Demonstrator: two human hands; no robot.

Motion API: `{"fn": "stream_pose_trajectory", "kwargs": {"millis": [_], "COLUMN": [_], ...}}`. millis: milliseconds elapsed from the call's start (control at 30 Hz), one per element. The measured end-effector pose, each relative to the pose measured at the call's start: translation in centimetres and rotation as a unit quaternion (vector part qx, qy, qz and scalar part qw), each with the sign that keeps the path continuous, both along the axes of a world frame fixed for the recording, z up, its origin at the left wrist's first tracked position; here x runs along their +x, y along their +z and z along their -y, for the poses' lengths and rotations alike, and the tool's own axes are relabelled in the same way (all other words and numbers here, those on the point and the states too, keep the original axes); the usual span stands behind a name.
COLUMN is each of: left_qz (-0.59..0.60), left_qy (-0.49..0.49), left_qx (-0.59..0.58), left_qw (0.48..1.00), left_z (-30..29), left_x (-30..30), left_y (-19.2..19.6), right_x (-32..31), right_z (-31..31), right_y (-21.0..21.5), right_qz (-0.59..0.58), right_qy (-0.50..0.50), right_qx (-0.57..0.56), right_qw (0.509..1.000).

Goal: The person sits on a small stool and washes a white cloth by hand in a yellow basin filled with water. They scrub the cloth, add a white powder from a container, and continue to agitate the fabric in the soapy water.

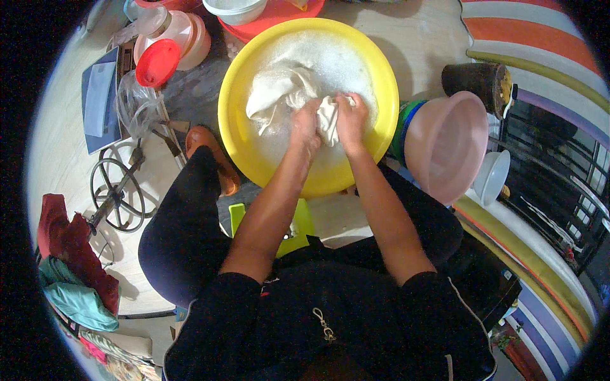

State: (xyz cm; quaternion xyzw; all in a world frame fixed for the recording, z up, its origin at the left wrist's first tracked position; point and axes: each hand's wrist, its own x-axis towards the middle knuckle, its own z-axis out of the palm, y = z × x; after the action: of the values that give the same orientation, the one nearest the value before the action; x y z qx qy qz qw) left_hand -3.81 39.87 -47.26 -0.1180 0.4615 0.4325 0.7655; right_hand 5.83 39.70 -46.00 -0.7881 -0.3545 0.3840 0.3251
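Note:
A wide yellow tub (231,136) of foamy, sudsy water stands in front of me, between my knees. In it lies a wet cream-white cloth (277,89), partly bunched above the suds on the left side. My left hand (306,122) is closed on a fold of this cloth near the middle of the tub. Close beside it, my right hand (351,119) grips another part, with a crumpled stretch of the fabric between the two hands. Some of the cloth sinks under the foam and is hidden.
Right of the tub, a pink basin (445,149) leans on its side, with a white bowl (492,178) and a dark container (476,86) near it. At left are a red lid (157,62), a clear plastic bag (135,105) and a black wheel-like frame (117,193). A green stool (304,219) is beneath me.

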Motion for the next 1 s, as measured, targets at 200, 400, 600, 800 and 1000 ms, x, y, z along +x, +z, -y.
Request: {"fn": "stream_pose_trajectory", "kwargs": {"millis": [200,400,600,800,1000], "left_qz": [-0.149,-0.102,-0.042,-0.013,-0.035], "left_qy": [-0.108,-0.081,-0.069,0.036,-0.108], "left_qx": [0.011,-0.044,0.042,-0.064,0.111], "left_qw": [0.983,0.991,0.996,0.997,0.987], "left_z": [-0.9,-1.5,-0.6,0.4,0.1], "left_x": [-1.1,-0.7,-1.3,0.6,-0.7], "left_y": [-4.2,-4.1,-3.2,0.4,-2.4], "right_x": [-2.1,0.3,-4.4,-3.0,-3.8], "right_z": [5.4,0.2,4.5,0.3,2.2], "right_y": [-3.7,-3.1,6.6,3.0,2.9], "right_qz": [0.166,-0.331,-0.026,0.092,0.085], "right_qy": [0.024,-0.286,0.035,0.048,0.117], "right_qx": [0.04,-0.017,0.191,0.033,0.253], "right_qw": [0.985,0.899,0.981,0.994,0.957]}}
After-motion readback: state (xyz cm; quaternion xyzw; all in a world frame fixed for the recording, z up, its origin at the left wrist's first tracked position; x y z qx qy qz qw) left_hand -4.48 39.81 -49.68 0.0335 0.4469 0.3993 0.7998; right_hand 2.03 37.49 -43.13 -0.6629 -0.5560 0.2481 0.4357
